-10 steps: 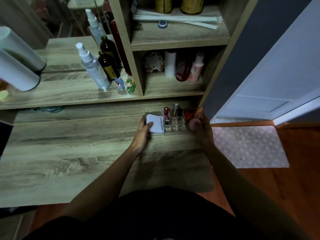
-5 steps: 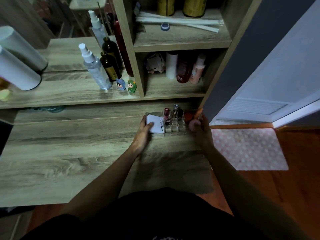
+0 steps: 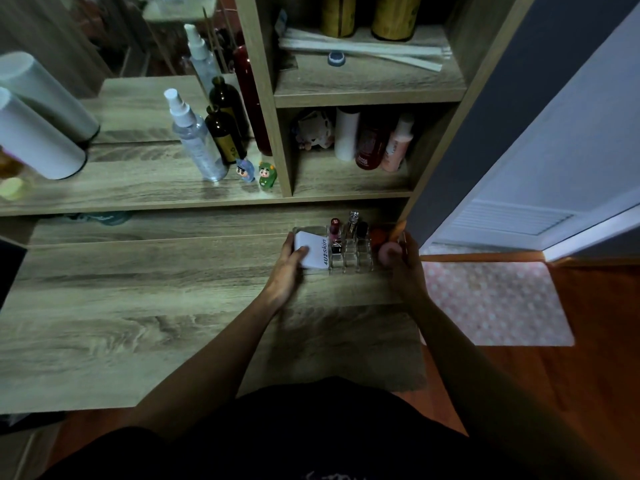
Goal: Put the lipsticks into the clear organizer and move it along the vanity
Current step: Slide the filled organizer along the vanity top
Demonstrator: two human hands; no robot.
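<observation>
Two hands grip the clear organizer (image 3: 349, 252), one at each end, and it stands on the wooden counter (image 3: 138, 306) close to the counter's far right corner. The left hand (image 3: 285, 268) is curled round the organizer's left end, its thumb pressed on top of a white box (image 3: 311, 251) marked "4U2skin" that lies in the left compartment. The right hand (image 3: 407, 268) is closed on the right end, fingers wrapped round the side wall; a pink sponge (image 3: 386, 254) sits in that end, just beside the thumb, with something orange-red behind it that is too dim to make out.

Between the box and the sponge runs the grid of small slots. Several lipsticks (image 3: 335, 230) stand upright in the rear slots: a dark red one nearest the box, then a silver-capped one, then a black one. The front slots look bare, though the clear plastic and the low light make that hard to judge.

Above and behind the organizer rises a shelf unit (image 3: 346, 199). On its lower shelf, up and to the left of the organizer, stand a clear spray bottle (image 3: 197, 143), a brown bottle (image 3: 225, 136) and two small figurines (image 3: 258, 173). Right of the organizer, on the floor below the counter's edge, lies a pink dotted mat (image 3: 491, 303).
</observation>
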